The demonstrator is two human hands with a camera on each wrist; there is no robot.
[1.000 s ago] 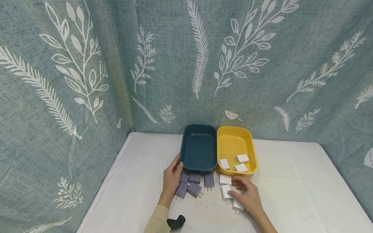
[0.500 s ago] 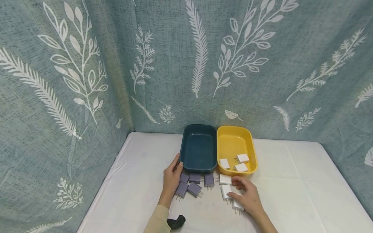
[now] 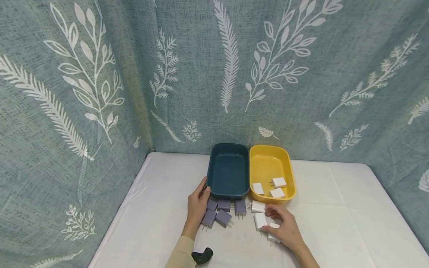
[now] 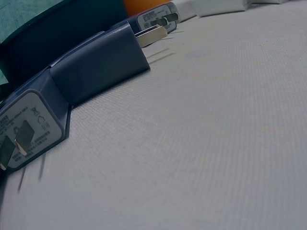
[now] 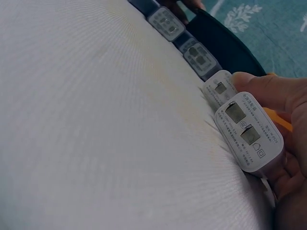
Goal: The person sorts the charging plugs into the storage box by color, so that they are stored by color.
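Head view: looks early on. Three white adapters (image 3: 279, 182) are in the yellow bin (image 3: 266, 163); three more white ones (image 3: 260, 221) and five purple adapters (image 3: 223, 218) are out on the table (image 3: 321, 208). Left hand (image 3: 197, 204), fingers straight, touches the blue bin (image 3: 229, 171). Right hand (image 3: 284, 224) is at the loose whites, can't tell if its grip's clamped; it's shifted slightly left.

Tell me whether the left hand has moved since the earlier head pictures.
No. In the head view, the left hand rests at the same near left corner of the dark blue tray, with no visible shift.
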